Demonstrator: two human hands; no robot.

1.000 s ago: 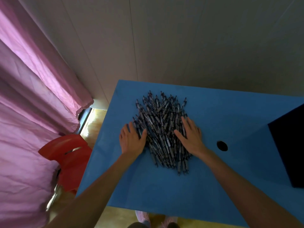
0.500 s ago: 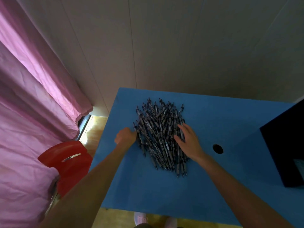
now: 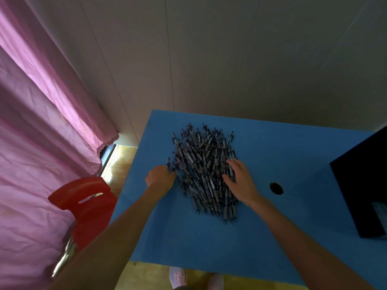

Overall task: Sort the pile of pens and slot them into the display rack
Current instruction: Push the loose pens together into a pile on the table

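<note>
A big heap of dark pens [image 3: 204, 166] lies in the middle of the blue table [image 3: 209, 243]. My left hand [image 3: 160, 178] sits at the heap's left edge with its fingers curled under, and the end of a pen [image 3: 168, 161] sticks out just above its knuckles. My right hand [image 3: 238, 181] lies flat on the right side of the heap, fingers spread over the pens. A dark box-like rack [image 3: 360, 195] stands at the table's right edge, cut off by the frame; its slots are not visible.
A round hole [image 3: 276, 188] is in the tabletop between the pens and the rack. A red chair [image 3: 88, 204] stands left of the table, beside a pink curtain [image 3: 41, 132]. A grey wall runs behind the table. Feet show below the front edge.
My left hand went from lying flat beside the heap to a curled grip at its left edge. My right hand stayed on the pens, sliding slightly.
</note>
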